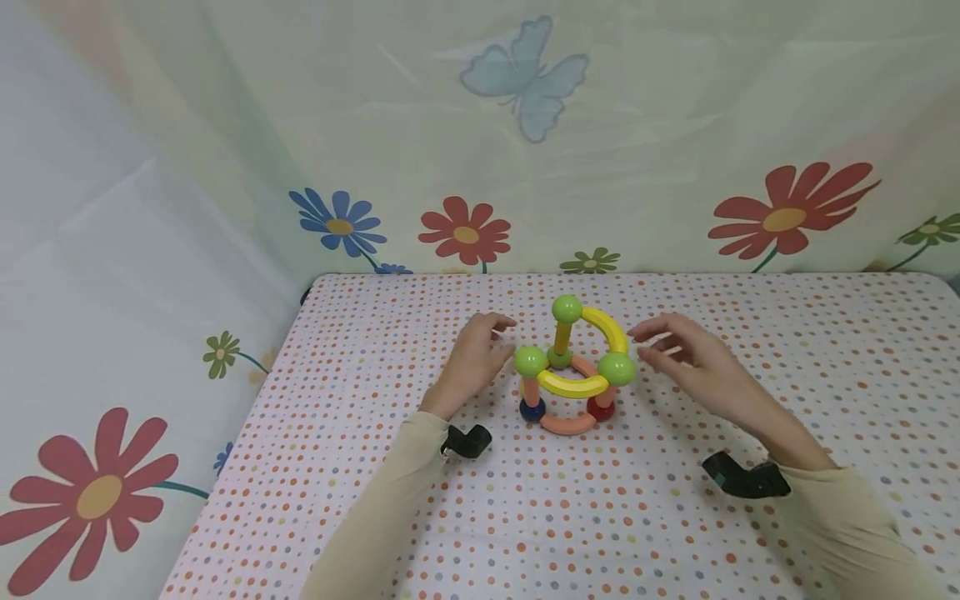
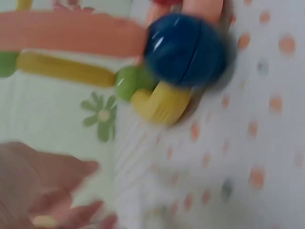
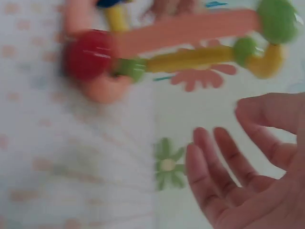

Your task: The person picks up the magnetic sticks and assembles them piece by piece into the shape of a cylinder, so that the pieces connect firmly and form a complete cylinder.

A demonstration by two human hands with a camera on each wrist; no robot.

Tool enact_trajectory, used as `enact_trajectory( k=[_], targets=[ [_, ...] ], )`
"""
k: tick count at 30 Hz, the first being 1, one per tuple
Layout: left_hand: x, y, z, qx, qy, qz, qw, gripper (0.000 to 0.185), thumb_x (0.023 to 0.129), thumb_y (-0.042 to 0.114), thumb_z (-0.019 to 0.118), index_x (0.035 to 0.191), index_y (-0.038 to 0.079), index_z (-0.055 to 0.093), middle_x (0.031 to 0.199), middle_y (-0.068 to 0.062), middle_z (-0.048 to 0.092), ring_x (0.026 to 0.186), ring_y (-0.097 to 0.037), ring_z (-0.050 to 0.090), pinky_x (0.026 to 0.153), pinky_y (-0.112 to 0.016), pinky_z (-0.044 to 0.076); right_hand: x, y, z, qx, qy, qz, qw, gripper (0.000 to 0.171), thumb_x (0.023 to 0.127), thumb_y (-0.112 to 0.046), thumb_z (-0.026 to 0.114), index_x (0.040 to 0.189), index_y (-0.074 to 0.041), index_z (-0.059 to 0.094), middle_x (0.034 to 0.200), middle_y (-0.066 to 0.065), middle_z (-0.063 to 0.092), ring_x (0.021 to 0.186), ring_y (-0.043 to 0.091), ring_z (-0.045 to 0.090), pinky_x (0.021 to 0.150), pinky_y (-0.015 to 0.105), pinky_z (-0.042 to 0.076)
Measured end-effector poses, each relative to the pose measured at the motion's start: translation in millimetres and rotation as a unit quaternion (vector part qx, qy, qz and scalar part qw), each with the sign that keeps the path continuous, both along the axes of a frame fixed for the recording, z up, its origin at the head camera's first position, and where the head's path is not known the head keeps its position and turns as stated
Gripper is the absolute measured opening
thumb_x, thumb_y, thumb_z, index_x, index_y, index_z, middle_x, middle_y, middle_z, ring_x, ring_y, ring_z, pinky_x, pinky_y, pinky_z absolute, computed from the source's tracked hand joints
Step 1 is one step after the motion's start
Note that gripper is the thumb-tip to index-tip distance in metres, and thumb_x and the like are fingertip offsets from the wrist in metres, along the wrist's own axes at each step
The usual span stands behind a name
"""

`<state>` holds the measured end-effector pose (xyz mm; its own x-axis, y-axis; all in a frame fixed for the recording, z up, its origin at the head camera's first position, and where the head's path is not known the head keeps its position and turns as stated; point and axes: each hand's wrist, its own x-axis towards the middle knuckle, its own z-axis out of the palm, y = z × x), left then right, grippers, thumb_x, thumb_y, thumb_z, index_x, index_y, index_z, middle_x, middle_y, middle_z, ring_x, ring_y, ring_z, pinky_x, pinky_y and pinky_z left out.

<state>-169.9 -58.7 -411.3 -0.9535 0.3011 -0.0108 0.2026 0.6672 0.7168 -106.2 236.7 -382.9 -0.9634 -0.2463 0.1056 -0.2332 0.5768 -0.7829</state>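
A small toy structure (image 1: pixel 573 371) of rods and balls stands in the middle of the dotted table. It has green balls on top, yellow and orange curved rods, a blue ball (image 1: pixel 532 409) and a red ball (image 1: pixel 600 408) at its base. My left hand (image 1: pixel 480 350) hovers just left of it, fingers relaxed, holding nothing. My right hand (image 1: pixel 678 350) hovers just right of it, fingers spread and empty. In the left wrist view the blue ball (image 2: pixel 186 50) is close and blurred. The right wrist view shows the red ball (image 3: pixel 88 55) and my open fingers (image 3: pixel 224 171).
The table is covered by a white cloth with coloured dots (image 1: pixel 600 517). A pale sheet with flowers and a butterfly (image 1: pixel 525 75) hangs behind and to the left. The table's left edge (image 1: pixel 240 417) runs diagonally near my left arm.
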Motion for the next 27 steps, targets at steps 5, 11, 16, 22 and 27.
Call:
enact_trajectory(
  k=[5,11,16,22,27],
  targets=[
    [7.4,-21.4,12.0,-0.126,-0.027,0.094,0.9872,0.048,0.100,0.016,0.072,0.142,-0.001,0.055,0.138,-0.025,0.052,0.126,-0.038,0.050,0.100,-0.050,0.050,-21.9,-7.1,28.4,-0.016,0.050,0.020,0.998,0.028,0.104,-0.008,0.065,0.130,0.001,0.061,0.128,0.018,0.063,0.108,0.025,0.061,0.085,0.011,0.044],
    [13.7,-38.1,13.0,-0.171,-0.080,0.108,0.9759,0.049,0.092,0.008,0.078,0.132,-0.007,0.055,0.123,-0.025,0.056,0.102,-0.036,0.060,0.086,-0.045,0.056,-41.6,-33.9,45.0,-0.011,0.032,0.073,0.997,0.036,0.100,-0.009,0.071,0.133,0.001,0.061,0.133,0.021,0.060,0.115,0.038,0.061,0.098,0.046,0.049],
    [11.6,-41.0,7.7,-0.144,-0.091,0.105,0.9797,0.028,0.092,-0.001,0.073,0.118,-0.010,0.064,0.105,-0.019,0.062,0.080,-0.025,0.062,0.067,-0.031,0.055,-49.7,-49.1,45.9,0.008,0.025,0.095,0.995,0.040,0.095,-0.005,0.077,0.131,0.004,0.063,0.130,0.021,0.061,0.114,0.039,0.062,0.098,0.056,0.050],
    [7.1,-37.3,6.8,-0.093,-0.078,0.103,0.9872,0.023,0.095,0.004,0.072,0.115,-0.007,0.069,0.104,-0.016,0.068,0.078,-0.021,0.065,0.061,-0.026,0.055,-51.9,-55.1,44.4,0.019,0.033,0.094,0.995,0.040,0.093,-0.007,0.080,0.128,0.004,0.065,0.125,0.021,0.064,0.111,0.039,0.065,0.095,0.055,0.053],
    [-1.5,-25.1,22.2,-0.021,-0.063,0.069,0.9954,0.026,0.099,0.009,0.073,0.122,-0.002,0.070,0.113,-0.015,0.070,0.098,-0.024,0.069,0.075,-0.028,0.058,-51.8,-56.1,44.3,0.021,0.042,0.085,0.995,0.039,0.091,-0.005,0.081,0.126,0.004,0.067,0.121,0.020,0.066,0.107,0.037,0.066,0.093,0.054,0.055]
  ],
)
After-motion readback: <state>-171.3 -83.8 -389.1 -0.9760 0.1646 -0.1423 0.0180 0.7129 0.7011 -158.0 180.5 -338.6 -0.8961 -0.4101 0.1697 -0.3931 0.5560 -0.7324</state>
